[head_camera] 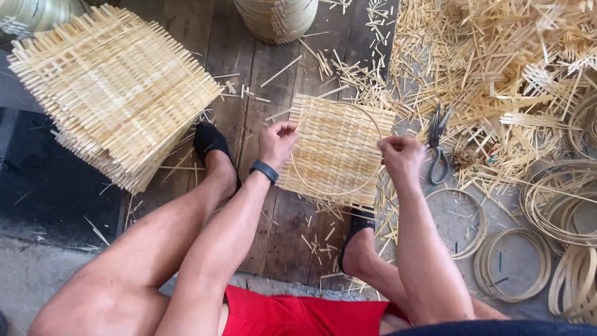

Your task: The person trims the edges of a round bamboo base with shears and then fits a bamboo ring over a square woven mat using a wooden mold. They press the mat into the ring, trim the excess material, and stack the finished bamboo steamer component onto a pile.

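Woven bamboo mat (333, 140) sits square between the two hands, held up over the plank floor (273, 205) in front of the knees; thin bamboo hoop (323, 188) laid flat against its face; hoop rim runs out near the mat's edges, corners of the weave poke past it.

Progress, judged from layout: hoop looks positioned on the mat, not yet fixed; mat's edges are ragged and square, so no trimming to the round shows; scissors (436, 146) lie untouched on the floor just right of the right hand; stack of same mats (118, 87) at upper left looks unworked; loose hoops (510, 264) lie at lower right; offcut pile (497, 68) upper right.

Fingers: left hand (277, 142) clenched in a pinch at the mat's upper left edge, thumb and fingertips closed on weave and hoop together; right hand (401, 158) curled shut on the mat's right edge, gripping the hoop rim there; whether its fingertips reach behind the mat cannot be told; no hand open.
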